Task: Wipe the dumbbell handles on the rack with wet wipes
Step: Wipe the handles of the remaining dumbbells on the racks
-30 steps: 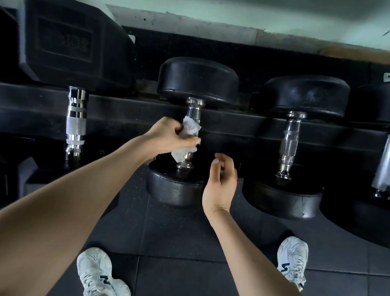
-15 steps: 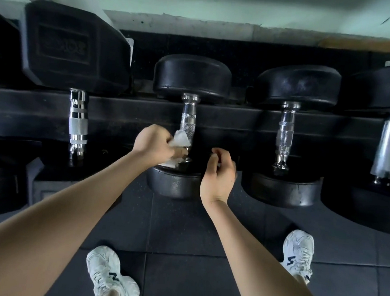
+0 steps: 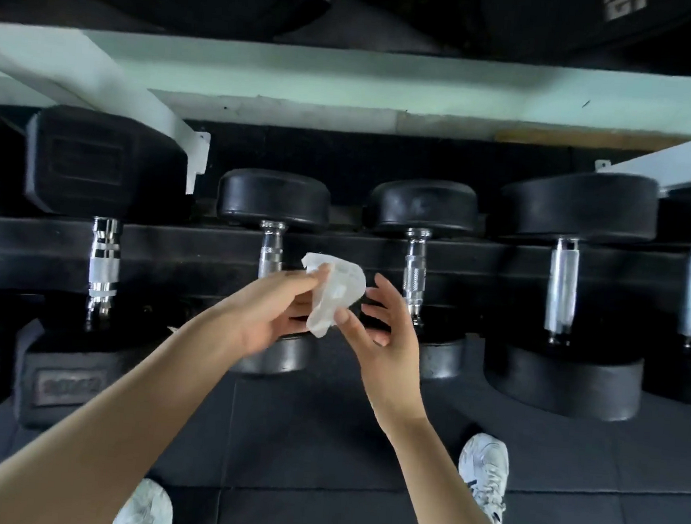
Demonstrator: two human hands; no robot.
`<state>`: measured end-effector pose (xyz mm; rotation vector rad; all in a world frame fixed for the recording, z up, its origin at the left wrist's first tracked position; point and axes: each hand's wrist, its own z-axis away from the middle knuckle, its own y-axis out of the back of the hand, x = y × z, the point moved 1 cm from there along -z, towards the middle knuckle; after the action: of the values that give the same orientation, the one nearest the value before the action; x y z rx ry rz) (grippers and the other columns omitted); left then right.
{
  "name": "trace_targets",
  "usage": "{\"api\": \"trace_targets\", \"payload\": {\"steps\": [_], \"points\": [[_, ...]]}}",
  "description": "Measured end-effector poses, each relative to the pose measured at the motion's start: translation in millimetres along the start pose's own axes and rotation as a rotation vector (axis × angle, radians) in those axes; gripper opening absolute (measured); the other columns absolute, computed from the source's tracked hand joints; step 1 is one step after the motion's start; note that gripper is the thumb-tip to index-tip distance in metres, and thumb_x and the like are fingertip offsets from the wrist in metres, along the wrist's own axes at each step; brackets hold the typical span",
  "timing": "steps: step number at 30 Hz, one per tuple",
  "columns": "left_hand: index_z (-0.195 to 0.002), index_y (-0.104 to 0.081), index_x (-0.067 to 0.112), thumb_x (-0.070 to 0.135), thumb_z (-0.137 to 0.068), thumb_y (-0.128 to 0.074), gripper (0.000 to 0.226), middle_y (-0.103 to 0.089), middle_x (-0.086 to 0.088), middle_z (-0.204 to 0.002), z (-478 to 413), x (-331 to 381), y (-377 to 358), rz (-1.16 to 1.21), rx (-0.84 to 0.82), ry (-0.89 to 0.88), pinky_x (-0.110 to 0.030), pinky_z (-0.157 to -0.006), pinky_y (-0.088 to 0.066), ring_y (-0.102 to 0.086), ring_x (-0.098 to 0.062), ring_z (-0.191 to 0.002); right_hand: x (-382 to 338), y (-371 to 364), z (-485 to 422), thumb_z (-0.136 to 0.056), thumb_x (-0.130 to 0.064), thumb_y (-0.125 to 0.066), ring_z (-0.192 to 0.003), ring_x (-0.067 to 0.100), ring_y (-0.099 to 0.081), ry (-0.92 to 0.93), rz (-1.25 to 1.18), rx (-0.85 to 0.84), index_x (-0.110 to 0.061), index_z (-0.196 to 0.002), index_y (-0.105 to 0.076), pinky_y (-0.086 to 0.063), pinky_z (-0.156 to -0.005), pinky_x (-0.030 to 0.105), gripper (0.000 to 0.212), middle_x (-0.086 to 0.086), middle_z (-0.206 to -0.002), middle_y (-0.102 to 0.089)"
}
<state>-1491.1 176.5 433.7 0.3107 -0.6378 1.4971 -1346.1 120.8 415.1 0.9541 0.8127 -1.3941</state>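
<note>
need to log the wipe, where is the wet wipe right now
In the head view the wet wipe is mid-frame, pinched in the left hand and close to the right hand, just right of a chrome dumbbell handle.

Head-worn wide view looks forward and down, near the rack (image 3: 196, 250)

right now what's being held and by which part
The left hand pinches the wet wipe by its upper left part; the right hand touches its lower end with the thumb, grip unclear.
</note>
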Motion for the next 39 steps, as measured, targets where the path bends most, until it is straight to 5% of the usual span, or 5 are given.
{"api": "trace_targets", "payload": {"steps": [9, 14, 24, 33, 39], "points": [[-0.104, -0.066, 0.013, 0.024, -0.087, -0.066, 0.02, -0.073, -0.006, -0.093, 13.7, -2.4, -91.6, -0.14, 0.103, -0.163, -0.031, -0.074, -0.057, -0.07, -0.02, -0.084, -32.3, 90.2, -9.2, -0.078, -0.033, -0.076, -0.106, 0.005, -0.06, -0.032, 0.138, -0.203, -0.038, -0.135, -0.044, -0.054, -0.09, 0.031, 0.065, -0.013, -0.125, -0.054], [-0.095, -0.065, 0.012, 0.023, -0.079, -0.076, 0.023, -0.071, -0.005, -0.085, 12.9, -0.3, -131.6, -0.056, 0.23, -0.145, -0.023, -0.06, -0.054, -0.068, -0.012, -0.069, -49.4, 120.3, -16.6, -0.083, -0.022, -0.072, -0.089, 0.005, -0.065, 0.061, 0.321, -0.271, -0.04, -0.098, -0.063, -0.054, -0.08, 0.025, 0.025, -0.009, -0.1, -0.067], [-0.075, -0.054, 0.019, 0.024, -0.09, -0.056, 0.016, -0.055, -0.002, -0.078, -5.6, -31.6, -108.1, -0.203, 0.499, -0.112, -0.038, -0.074, -0.05, -0.048, -0.019, -0.072, -21.7, 121.0, -35.9, -0.088, -0.013, -0.06, -0.074, 0.015, -0.057, -0.138, 0.571, 0.15, -0.013, -0.08, -0.066, -0.045, -0.068, 0.031, 0.01, -0.011, -0.07, -0.059], [-0.106, -0.064, 0.017, 0.044, -0.094, -0.043, 0.036, -0.064, -0.002, -0.107, -69.1, -81.5, -111.2, -0.444, 0.688, -0.145, -0.036, -0.094, -0.043, -0.056, -0.022, -0.107, 10.3, 108.8, -111.6, -0.09, -0.023, -0.058, -0.082, 0.023, -0.064, -0.263, 0.442, 0.332, -0.012, -0.099, -0.07, -0.055, -0.08, 0.044, 0.019, 0.005, -0.085, -0.068], [-0.102, -0.065, 0.018, 0.038, -0.095, -0.041, 0.032, -0.063, 0.001, -0.108, -96.3, -91.8, -133.7, -0.206, 0.904, -0.122, -0.029, -0.094, -0.032, -0.044, -0.019, -0.117, 35.9, 96.0, -135.3, -0.088, -0.036, -0.063, -0.069, 0.013, -0.05, -0.209, 0.436, -0.007, 0.003, -0.089, -0.063, -0.043, -0.064, 0.031, 0.039, 0.003, -0.075, -0.056]]}}
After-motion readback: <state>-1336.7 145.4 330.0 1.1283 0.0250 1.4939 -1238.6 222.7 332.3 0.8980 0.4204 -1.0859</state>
